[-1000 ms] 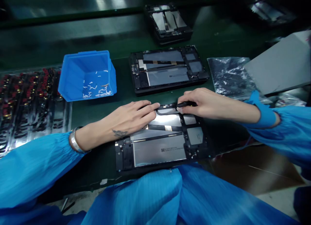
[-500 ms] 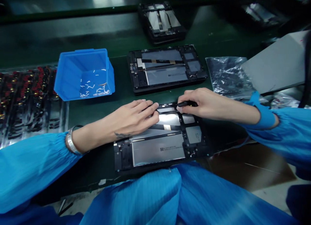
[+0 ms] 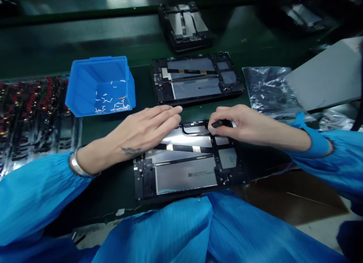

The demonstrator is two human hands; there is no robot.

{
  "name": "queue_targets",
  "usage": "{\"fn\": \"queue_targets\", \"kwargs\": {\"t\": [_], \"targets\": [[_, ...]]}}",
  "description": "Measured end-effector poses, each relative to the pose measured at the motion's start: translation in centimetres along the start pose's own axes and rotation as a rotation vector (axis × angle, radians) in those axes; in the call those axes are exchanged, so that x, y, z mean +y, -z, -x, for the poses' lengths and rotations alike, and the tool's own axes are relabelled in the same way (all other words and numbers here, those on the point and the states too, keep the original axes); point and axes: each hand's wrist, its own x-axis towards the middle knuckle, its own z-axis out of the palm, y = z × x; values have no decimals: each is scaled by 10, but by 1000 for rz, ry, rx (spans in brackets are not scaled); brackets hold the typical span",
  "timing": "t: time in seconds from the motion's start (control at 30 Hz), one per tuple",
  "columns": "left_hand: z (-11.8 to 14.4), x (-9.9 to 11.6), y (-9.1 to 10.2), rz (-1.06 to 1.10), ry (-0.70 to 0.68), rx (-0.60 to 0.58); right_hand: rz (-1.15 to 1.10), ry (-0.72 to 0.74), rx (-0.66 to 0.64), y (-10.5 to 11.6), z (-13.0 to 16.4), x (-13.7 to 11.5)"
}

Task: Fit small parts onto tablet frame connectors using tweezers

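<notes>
Opened tablet (image 3: 187, 164) is lying back-up on the green belt (image 3: 119, 187) right in front of the person, its battery label showing a small code square and a print line too tiny to read. Right hand (image 3: 241, 123) is pinching a thin black tool (image 3: 219, 123) at the tablet's far edge, tip touching near a black looped cable (image 3: 193, 131), while left hand (image 3: 147, 130) is hovering flat, fingers loose and extended, over its far-left corner, hiding that part. Beyond the tablet, a second open tablet (image 3: 195, 79), blue bin (image 3: 100, 85) with white scraps; a third unit (image 3: 185, 24) is sitting blurred, details unclear.
</notes>
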Motion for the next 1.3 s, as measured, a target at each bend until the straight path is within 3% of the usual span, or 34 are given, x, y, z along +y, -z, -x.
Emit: {"fn": "queue_targets", "kwargs": {"t": [0.17,0.4,0.9,1.17,1.3], "targets": [[14,2,-5,63,37,8,62,-57,-28,-3,3,5],[14,6,-19,81,-11,-49,132,-11,-24,-5,-10,8],[3,4,-22,28,-107,-99,149,5,-74,1,-14,12],[-7,11,-17,-124,-194,-41,154,-16,-89,1,-13,9],[-9,17,-16,-156,-175,-39,162,-9,-62,0,-12,10]]}}
